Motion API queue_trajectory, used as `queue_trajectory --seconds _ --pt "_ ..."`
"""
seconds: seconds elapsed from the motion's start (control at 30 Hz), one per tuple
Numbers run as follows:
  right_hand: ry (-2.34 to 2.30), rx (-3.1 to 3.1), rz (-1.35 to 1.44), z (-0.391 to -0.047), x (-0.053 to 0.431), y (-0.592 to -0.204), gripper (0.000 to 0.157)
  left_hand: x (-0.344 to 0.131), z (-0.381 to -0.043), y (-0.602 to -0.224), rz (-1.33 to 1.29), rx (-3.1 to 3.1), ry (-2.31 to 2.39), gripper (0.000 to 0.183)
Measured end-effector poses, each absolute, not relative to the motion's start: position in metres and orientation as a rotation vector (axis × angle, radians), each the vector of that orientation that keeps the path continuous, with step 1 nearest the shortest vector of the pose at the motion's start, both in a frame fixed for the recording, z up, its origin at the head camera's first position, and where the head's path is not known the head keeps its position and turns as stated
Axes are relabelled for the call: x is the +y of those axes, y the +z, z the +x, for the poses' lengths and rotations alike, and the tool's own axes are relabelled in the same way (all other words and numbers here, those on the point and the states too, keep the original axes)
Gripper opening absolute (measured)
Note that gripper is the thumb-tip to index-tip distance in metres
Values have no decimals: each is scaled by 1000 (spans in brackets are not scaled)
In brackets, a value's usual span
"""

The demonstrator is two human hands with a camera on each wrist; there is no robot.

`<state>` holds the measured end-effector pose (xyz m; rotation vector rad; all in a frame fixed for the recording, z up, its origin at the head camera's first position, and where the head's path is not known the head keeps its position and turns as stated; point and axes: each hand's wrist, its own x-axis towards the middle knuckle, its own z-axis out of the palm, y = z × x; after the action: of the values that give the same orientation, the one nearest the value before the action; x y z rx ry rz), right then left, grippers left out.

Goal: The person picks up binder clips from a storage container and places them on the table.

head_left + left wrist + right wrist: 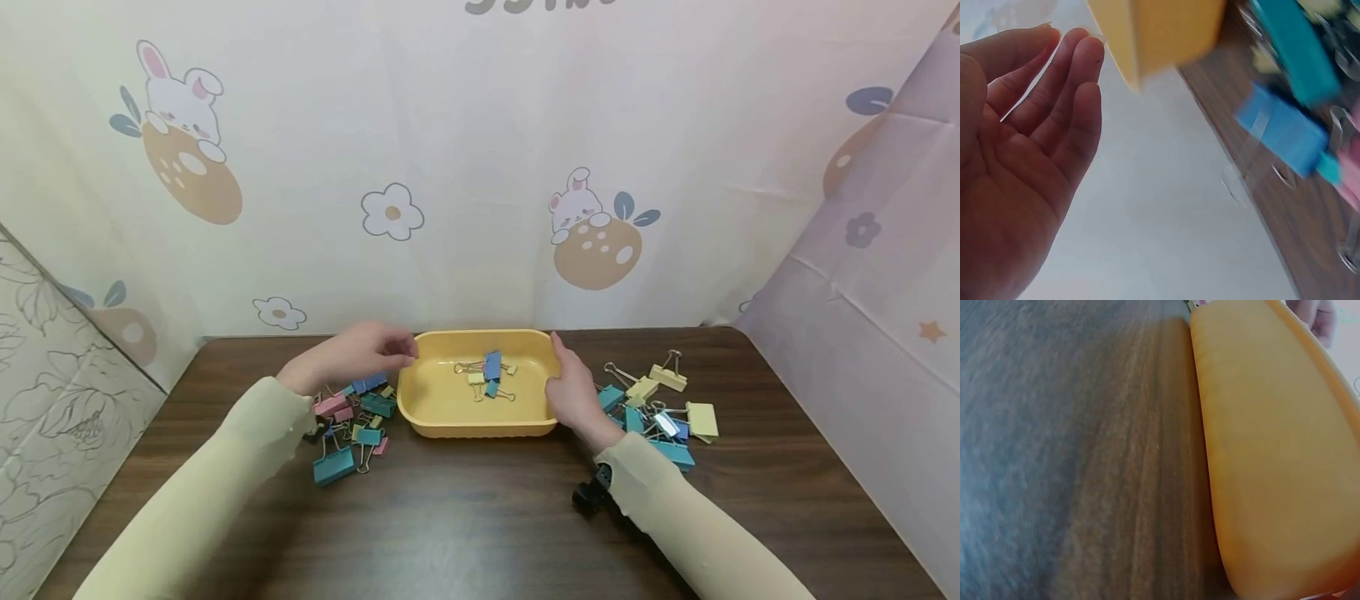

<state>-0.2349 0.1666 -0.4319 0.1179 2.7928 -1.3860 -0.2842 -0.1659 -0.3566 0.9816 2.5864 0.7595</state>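
Observation:
A yellow plastic tray (480,429) sits on the table with several small binder clips inside, among them a blue binder clip (492,365). At the tray's right end, my right hand (576,392) grips the wall, thumb along the rim; its other fingers are mostly hidden. My left hand (367,350) hovers by the tray's left rim, above a pile of binder clips. In the left wrist view, its fingers (1079,100) are loosely bent and hold nothing. The right wrist view is filled by the tray's long side wall (1279,450).
Left of the tray lies a pile of teal, pink, blue and yellow binder clips, with a large teal clip (334,466) nearest the front. Another pile on the right includes a yellow clip (702,421). A patterned curtain (480,267) hangs behind the dark wooden table (450,533).

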Motion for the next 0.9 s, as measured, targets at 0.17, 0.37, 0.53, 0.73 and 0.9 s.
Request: queue_trajectory --seconds 0.17,0.37,0.53,0.73,0.9 --pt "-1379 2797 117 -234 166 -430 81 -128 -288 -354 1073 2571 574 8" --pt "-1383 2802 105 -233 165 -430 82 -83 -293 -362 1107 2577 271 10" --pt "-1368 2816 102 -233 162 -430 82 -59 -294 -370 1024 2592 89 18" --pt "-1322 2856 109 -233 162 -431 83 -53 -296 -367 950 2535 34 30" --pt "-1314 2863 105 -234 165 -432 83 -49 -299 -359 932 2493 68 29"
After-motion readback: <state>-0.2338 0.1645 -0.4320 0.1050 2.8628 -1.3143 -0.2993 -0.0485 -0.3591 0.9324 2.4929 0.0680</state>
